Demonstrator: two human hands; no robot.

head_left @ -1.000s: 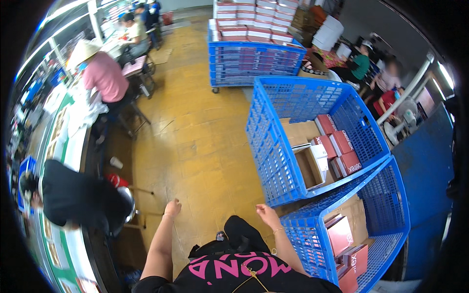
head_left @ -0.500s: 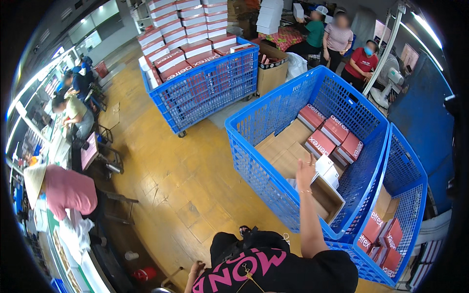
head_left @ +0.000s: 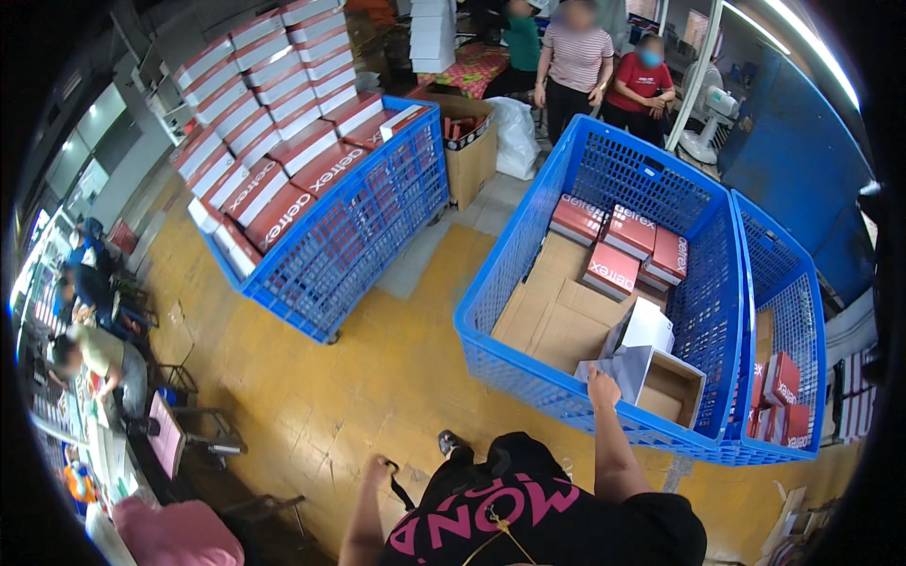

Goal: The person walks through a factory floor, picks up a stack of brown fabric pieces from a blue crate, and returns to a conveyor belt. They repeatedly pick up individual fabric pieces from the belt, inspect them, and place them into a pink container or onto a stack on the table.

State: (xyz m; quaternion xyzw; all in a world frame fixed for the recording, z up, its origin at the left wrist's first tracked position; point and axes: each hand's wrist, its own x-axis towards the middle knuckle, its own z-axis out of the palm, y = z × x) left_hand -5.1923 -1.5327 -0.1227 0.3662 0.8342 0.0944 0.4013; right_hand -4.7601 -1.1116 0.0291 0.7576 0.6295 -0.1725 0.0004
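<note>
From the head camera I see my right hand (head_left: 602,387) gripping the edge of a grey sheet (head_left: 623,368) inside the big blue mesh crate (head_left: 528,373), beside an open cardboard box (head_left: 672,389). Red flat boxes (head_left: 623,250) lie at the crate's far end. My left hand (head_left: 379,467) hangs low, curled around a dark strap (head_left: 400,492).

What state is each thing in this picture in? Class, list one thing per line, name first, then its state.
right hand: closed on the grey lid, over the basket's near wall
grey lid: lifted, tilted
open box: uncovered, inside looks empty
middle blue basket: partly filled, cardboard floor showing
red boxes: closed, lying flat at the far end
left blue basket: heaped above its rim
left hand: low by the person's side, gripping a dark strap
</note>
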